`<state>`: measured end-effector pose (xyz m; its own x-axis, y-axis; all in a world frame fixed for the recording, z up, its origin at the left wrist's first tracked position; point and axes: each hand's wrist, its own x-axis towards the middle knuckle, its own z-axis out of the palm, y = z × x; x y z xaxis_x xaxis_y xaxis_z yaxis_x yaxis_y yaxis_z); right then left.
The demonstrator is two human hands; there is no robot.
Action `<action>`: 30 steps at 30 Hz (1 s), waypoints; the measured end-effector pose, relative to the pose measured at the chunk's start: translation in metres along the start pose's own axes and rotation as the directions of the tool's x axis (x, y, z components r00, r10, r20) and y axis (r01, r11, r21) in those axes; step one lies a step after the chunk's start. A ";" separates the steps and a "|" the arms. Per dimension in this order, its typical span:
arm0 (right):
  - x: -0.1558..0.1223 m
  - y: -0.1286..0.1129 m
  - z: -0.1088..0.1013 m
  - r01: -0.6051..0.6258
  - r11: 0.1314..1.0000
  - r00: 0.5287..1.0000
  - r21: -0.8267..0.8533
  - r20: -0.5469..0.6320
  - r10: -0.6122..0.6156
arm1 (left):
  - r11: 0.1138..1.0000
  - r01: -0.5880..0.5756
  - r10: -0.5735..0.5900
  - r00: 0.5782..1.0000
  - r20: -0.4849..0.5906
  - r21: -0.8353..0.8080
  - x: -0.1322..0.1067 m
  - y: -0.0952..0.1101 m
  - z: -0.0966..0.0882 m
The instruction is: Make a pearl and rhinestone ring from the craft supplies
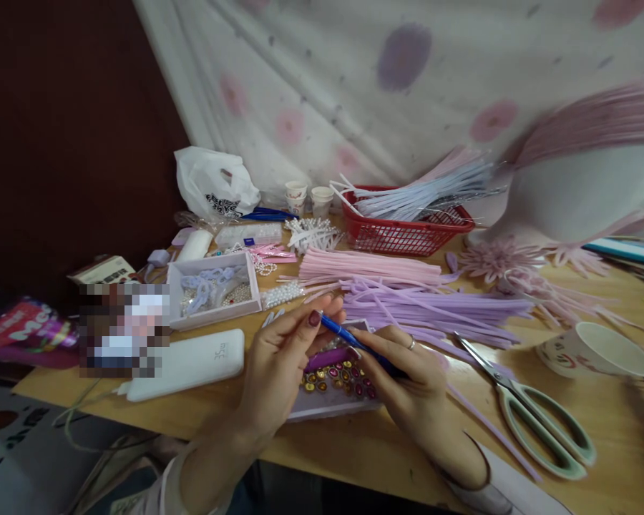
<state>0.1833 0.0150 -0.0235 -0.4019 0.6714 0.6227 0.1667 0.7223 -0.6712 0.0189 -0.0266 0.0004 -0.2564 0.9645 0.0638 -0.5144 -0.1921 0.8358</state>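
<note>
One blue tool (pixel 339 330) gripped in right hand (pixel 409 383); left hand (pixel 277 357) at its tip, grip unclear; gem tray (pixel 335 410) below.

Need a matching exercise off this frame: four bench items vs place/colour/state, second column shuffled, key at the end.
Column 1
1. Slim blue tool
2. Scissors
3. Basket
4. Gem box

Column 2
A. Red, loaded with pale-blue stems
B. Pale low walls, close to the near edge of the table
C. Held in the right hand
D. Pale green handles, lying to the right of the hand in C

Pairs: 1-C, 2-D, 3-A, 4-B
</note>
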 end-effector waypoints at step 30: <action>0.004 0.009 -0.011 0.287 0.925 0.957 -0.247 0.037 -0.287 | 0.631 -0.241 0.045 0.960 0.275 0.738 0.001 0.033 -0.021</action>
<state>0.1930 0.0257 -0.0228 -0.4659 0.4290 0.7739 0.2611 0.9023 -0.3430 -0.0157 -0.0357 0.0160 -0.0444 0.9675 0.2488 0.3411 -0.2194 0.9141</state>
